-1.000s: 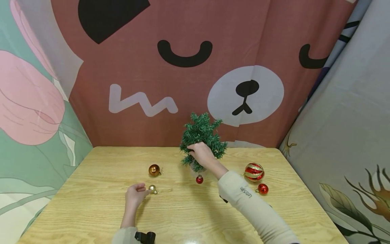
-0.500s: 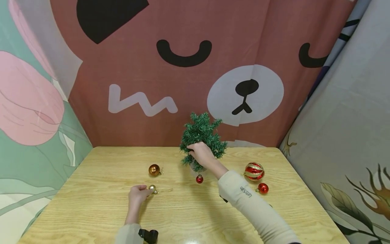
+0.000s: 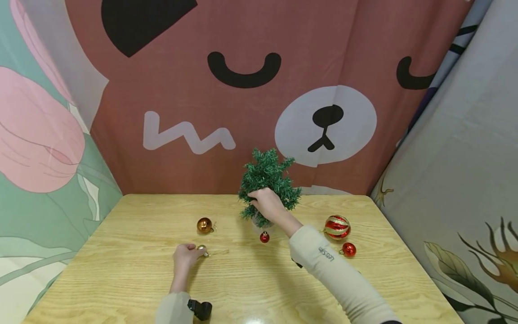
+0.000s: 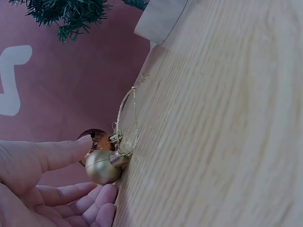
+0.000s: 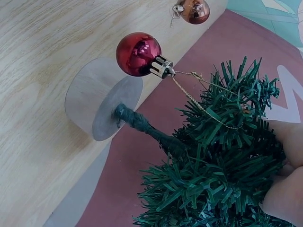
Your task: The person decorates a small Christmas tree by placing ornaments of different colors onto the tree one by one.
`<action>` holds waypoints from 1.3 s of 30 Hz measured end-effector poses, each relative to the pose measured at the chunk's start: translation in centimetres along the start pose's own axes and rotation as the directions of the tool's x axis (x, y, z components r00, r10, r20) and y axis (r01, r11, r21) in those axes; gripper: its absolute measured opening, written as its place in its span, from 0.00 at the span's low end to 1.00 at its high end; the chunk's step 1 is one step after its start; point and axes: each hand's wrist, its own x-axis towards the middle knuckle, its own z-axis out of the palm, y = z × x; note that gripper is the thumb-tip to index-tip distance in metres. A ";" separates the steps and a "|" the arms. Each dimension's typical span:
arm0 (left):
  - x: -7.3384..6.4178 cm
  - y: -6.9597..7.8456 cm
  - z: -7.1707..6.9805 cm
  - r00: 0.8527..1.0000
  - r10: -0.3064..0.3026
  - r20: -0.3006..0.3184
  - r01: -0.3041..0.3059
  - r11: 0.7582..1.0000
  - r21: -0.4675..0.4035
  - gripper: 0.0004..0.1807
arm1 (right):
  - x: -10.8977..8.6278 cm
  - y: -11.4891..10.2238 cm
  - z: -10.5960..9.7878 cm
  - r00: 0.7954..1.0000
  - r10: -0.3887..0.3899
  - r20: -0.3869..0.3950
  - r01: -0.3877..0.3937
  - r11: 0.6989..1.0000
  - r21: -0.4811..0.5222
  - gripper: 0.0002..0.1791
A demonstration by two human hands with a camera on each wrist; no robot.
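The gold ball (image 4: 102, 167) is lying at two o'clock (head view) from the left hand (image 3: 187, 258), whose thumb and fingers are standing apart.

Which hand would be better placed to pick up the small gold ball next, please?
Probably the left hand: it is close beside the small gold ball, while the right hand holds the green tree.

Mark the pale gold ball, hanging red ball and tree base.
Pale gold ball (image 4: 102, 168), left wrist view: its rounded middle.
Hanging red ball (image 5: 136, 54), right wrist view: its rounded middle.
Tree base (image 5: 90, 98), right wrist view: side wall.
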 end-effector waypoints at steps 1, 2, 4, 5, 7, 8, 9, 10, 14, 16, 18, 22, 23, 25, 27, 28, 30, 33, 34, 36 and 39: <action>0.0 0.0 0.1 1.000 0.006 -0.004 -0.006 1.000 0.011 0.24 | 0.0 0.0 0.0 1.000 -0.001 -0.001 0.001 1.000 0.000 0.15; 0.1 0.0 0.1 1.000 0.010 -0.004 -0.010 1.000 0.016 0.24 | 0.0 0.0 0.0 1.000 -0.003 -0.001 0.003 1.000 0.001 0.15; 0.1 0.0 0.2 1.000 0.020 -0.010 -0.020 0.999 0.031 0.23 | 0.0 0.0 0.0 1.000 -0.006 0.000 0.006 1.000 -0.002 0.15; 0.1 0.0 0.3 1.000 0.025 -0.013 -0.025 0.999 0.035 0.23 | 0.0 0.0 0.0 1.000 -0.006 0.000 0.006 1.000 -0.002 0.15; 0.0 0.0 0.3 0.999 0.036 -0.018 -0.035 0.999 0.041 0.22 | 0.0 0.0 -0.1 1.000 -0.005 0.004 0.005 1.000 -0.004 0.15; 0.0 0.0 0.4 0.999 0.039 -0.021 -0.038 0.998 0.042 0.21 | 0.0 0.0 -0.1 1.000 -0.004 0.005 0.004 1.000 -0.005 0.15; 0.0 0.0 0.4 0.999 0.042 -0.022 -0.041 0.998 0.044 0.21 | 0.0 0.0 -0.1 1.000 -0.002 0.007 0.002 1.000 -0.009 0.15; 0.0 0.0 0.4 0.999 0.046 -0.023 -0.045 0.998 0.044 0.21 | 0.0 0.0 -0.1 1.000 0.001 0.008 0.000 1.000 -0.012 0.15; 0.0 0.0 0.5 0.999 0.041 -0.026 -0.039 0.998 0.052 0.19 | 0.0 0.1 0.0 1.000 0.007 0.012 -0.007 1.000 -0.022 0.15; 0.0 0.0 0.5 0.999 0.034 -0.024 -0.033 0.998 0.055 0.19 | 0.0 0.1 0.1 1.000 0.007 0.014 -0.007 1.000 -0.023 0.15; 0.0 -0.1 0.6 0.999 0.024 -0.024 -0.023 0.998 0.057 0.19 | 0.0 0.1 0.1 1.000 0.008 0.015 -0.007 1.000 -0.021 0.15; 0.0 0.0 0.6 0.999 0.028 -0.024 -0.027 0.997 0.066 0.19 | 0.0 0.0 0.1 1.000 0.005 0.011 -0.005 1.000 -0.018 0.15; 0.0 0.0 0.6 0.999 0.034 -0.026 -0.032 0.997 0.070 0.19 | 0.0 0.1 0.1 1.000 0.005 0.009 -0.005 1.000 -0.021 0.15; 0.0 0.1 0.6 0.999 0.043 -0.029 -0.040 0.996 0.076 0.19 | 0.0 0.1 0.1 1.000 0.003 0.007 -0.003 1.000 -0.025 0.15; 0.0 0.1 0.6 0.998 0.050 -0.037 -0.046 0.996 0.082 0.18 | 0.0 0.1 0.1 1.000 0.002 0.006 -0.001 1.000 -0.031 0.15; 0.0 0.1 0.6 0.998 0.050 -0.039 -0.047 0.996 0.080 0.18 | 0.0 0.1 0.1 1.000 0.001 0.007 0.000 0.999 -0.034 0.15; 0.1 0.1 0.7 0.998 0.054 -0.041 -0.051 0.996 0.078 0.18 | 0.0 0.0 0.1 1.000 0.002 0.010 -0.002 0.999 -0.037 0.15; 0.2 0.0 0.8 0.998 0.054 -0.036 -0.051 0.996 0.072 0.17 | 0.0 0.0 0.1 1.000 0.009 0.015 -0.008 0.999 -0.041 0.15; 0.2 0.0 0.8 0.998 0.054 -0.033 -0.051 0.996 0.073 0.17 | 0.0 0.0 0.1 1.000 0.011 0.016 -0.010 0.999 -0.042 0.15; 0.3 0.0 0.9 0.998 0.053 -0.032 -0.050 0.996 0.078 0.17 | 0.1 0.0 0.1 1.000 0.014 0.016 -0.013 0.999 -0.043 0.15; 0.4 0.0 0.9 0.997 0.064 -0.035 -0.060 0.993 0.104 0.16 | 0.1 0.1 0.1 1.000 0.007 0.011 -0.007 0.999 -0.043 0.15</action>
